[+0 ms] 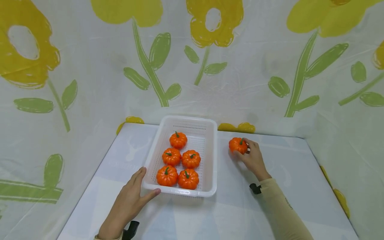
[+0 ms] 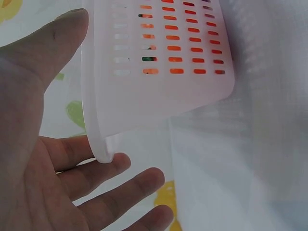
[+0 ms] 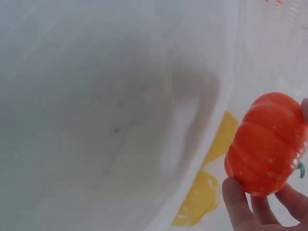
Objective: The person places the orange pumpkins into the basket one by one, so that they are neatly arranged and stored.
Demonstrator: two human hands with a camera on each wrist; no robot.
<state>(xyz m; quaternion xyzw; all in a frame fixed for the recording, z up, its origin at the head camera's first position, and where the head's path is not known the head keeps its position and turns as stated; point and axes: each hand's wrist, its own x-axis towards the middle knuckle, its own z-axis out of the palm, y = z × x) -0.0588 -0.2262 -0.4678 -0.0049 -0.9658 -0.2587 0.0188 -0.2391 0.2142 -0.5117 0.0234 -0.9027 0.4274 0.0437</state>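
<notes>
My right hand [image 1: 253,160] holds a small orange toy pumpkin [image 1: 238,145] with a green stem, to the right of the white plastic basket [image 1: 212,156]. In the right wrist view, the fingertips and thumb grip this pumpkin [image 3: 267,144] at its sides. Whether it touches the table is hard to tell. At the basket's front left corner is my left hand [image 1: 129,196], thumb at the front rim and fingers along the left side. The left wrist view shows the thumb on the basket rim [image 2: 91,96] with the fingers extended and spread. Several similar pumpkins [image 1: 188,179] lie inside the basket.
A pale cloth covers the table [image 1: 240,213], with the basket near its back edge. Behind and at both sides hangs a white curtain [image 1: 246,83] printed with yellow flowers and green leaves. Dark wrist straps [image 1: 255,188] sit at both sleeves.
</notes>
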